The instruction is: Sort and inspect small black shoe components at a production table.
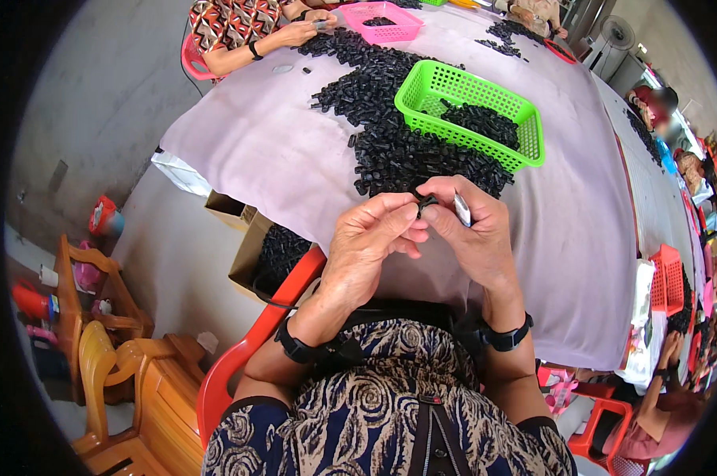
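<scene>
Here both hands meet just above the near edge of the counter (239, 143), which is draped in a pale lilac cloth. The left hand (370, 242) and the right hand (473, 230) have their fingers (402, 208) pinched together on one small black part (423, 201), held between the two thumbs and forefingers; the right hand also holds a slim silvery tool (461, 209) that sticks up beside the part. Just beyond the hands a broad heap of black parts (398, 151) spreads across the cloth toward the far side. A bright green basket (422, 91) sits on that heap, partly filled with the same black pieces, and a pink basket (382, 20) stands farther off, near another person's hands (307, 28). A red plastic chair (251, 349) shows at the person's left, with an open cardboard box (275, 254) of black parts beside it on the grey concrete floor (104, 87). Wooden chairs (112, 349) stand lower left. More people sit along a second long table (660, 206) at the right, with red baskets (666, 278) on it
</scene>
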### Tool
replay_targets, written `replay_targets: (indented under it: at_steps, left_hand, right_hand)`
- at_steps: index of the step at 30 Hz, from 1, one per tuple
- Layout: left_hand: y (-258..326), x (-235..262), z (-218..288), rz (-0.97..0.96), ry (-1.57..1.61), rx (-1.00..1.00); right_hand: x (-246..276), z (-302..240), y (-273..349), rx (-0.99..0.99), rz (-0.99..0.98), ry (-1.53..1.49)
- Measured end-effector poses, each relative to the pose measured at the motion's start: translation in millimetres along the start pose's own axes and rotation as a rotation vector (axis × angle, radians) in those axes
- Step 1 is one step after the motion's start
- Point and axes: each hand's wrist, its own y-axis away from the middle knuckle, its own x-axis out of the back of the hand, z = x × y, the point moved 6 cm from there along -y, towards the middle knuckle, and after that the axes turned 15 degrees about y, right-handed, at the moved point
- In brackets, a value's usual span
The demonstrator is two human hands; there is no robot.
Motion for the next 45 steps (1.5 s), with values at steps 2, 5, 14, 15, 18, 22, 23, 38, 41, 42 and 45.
replay_targets:
  at_steps: [2, 5, 14, 15, 18, 22, 23, 38, 41, 42, 45]
  left_hand:
    - [0.9, -0.3, -1.2, 0.011, 0.01, 0.008]
    - [-0.7, -1.0, -3.5, 0.01, 0.03, 0.009]
    - [2.3, -0.6, -1.6, 0.027, -0.004, -0.069]
    - [2.6, -0.4, -1.4, 0.033, -0.01, -0.08]
    - [2.8, 0.1, -1.2, 0.028, -0.035, -0.111]
    - [3.8, -1.7, 0.9, 0.01, -0.072, -0.133]
    - [3.9, -2.4, 1.2, 0.009, -0.072, -0.133]
    - [2.4, -3.1, -2.5, 0.029, 0.002, 0.0]
    - [2.6, -0.5, -2.0, 0.03, 0.047, -0.007]
    - [3.0, -1.2, -0.5, 0.022, 0.067, -0.016]
    - [2.8, -1.7, 0.2, 0.014, 0.072, -0.019]
  right_hand:
    - [1.0, -3.8, 1.3, 0.05, 0.016, 0.057]
    - [2.2, -4.5, 2.9, 0.009, 0.064, 0.029]
    - [3.2, -13.6, 3.6, 0.105, 0.146, 0.174]
    - [2.9, -11.9, 4.3, 0.096, 0.15, 0.148]
    - [2.5, -11.3, 4.2, 0.088, 0.149, 0.11]
    - [2.3, -6.8, 5.2, 0.065, 0.15, 0.086]
    - [2.0, -6.7, 5.2, 0.065, 0.15, 0.085]
    - [2.4, 0.5, 5.3, -0.048, 0.147, 0.028]
    - [2.6, -11.0, 3.4, 0.061, 0.128, 0.112]
    - [1.7, -13.8, 3.7, 0.061, 0.098, 0.096]
    - [0.9, -10.8, 3.7, 0.075, 0.073, 0.095]
